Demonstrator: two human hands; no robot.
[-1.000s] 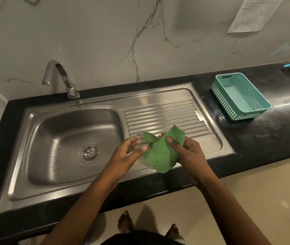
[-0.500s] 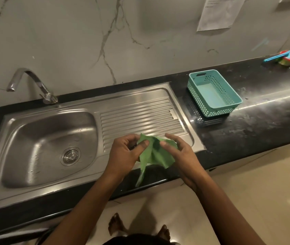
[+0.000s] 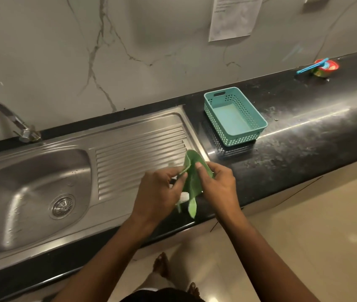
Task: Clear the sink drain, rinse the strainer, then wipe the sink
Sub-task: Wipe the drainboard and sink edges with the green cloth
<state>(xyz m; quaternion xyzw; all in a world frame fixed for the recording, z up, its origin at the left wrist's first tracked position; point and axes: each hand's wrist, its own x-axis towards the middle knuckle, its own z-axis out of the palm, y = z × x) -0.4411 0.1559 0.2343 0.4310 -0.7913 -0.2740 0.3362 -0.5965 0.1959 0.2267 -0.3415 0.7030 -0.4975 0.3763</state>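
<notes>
Black counter [image 3: 304, 136], steel sink [image 3: 31, 177] set in, strainer [image 3: 62, 206] seated in drain. Left hand [image 3: 158, 192] and right hand [image 3: 216, 184] both pinch green cloth [image 3: 191, 182] above drainboard, likely folding it to wipe.

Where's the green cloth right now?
Centre of the head view: the green cloth is pinched between left hand and right hand, above the drainboard's front right corner.
</notes>
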